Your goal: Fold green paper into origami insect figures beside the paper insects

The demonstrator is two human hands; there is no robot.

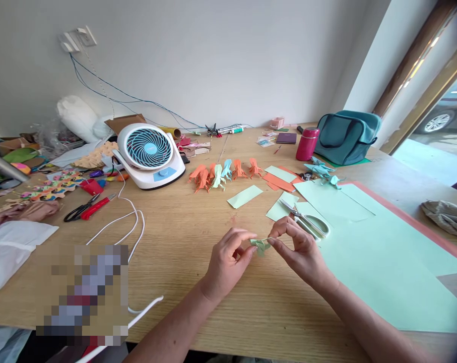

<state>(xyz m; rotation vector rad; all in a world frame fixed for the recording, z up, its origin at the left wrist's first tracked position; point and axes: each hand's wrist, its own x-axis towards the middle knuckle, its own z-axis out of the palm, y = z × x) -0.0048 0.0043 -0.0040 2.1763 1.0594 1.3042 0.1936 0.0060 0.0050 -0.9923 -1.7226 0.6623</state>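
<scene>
Between my two hands, above the wooden table, is a small folded piece of pale green paper [260, 246]. The thumb and fingertips of my left hand [230, 259] pinch its left side. My right hand [299, 251] pinches a thin strip at its upper right. Just beyond my right hand lie white-handled scissors [309, 221] on pale green sheets. A cut green paper rectangle [245, 196] rests farther forward. Behind it stands a row of folded paper figures [217, 176] in orange, green and blue. More blue folded figures [322, 169] sit to the right.
Large pale green sheets [379, 267] cover the table's right side. A white fan [148, 154] stands at the left back, its cable [137, 222] running forward. Black scissors [79, 209] and a red-handled cutter [96, 207] lie left. A pink bottle [308, 144] and teal bag [347, 138] stand at back right.
</scene>
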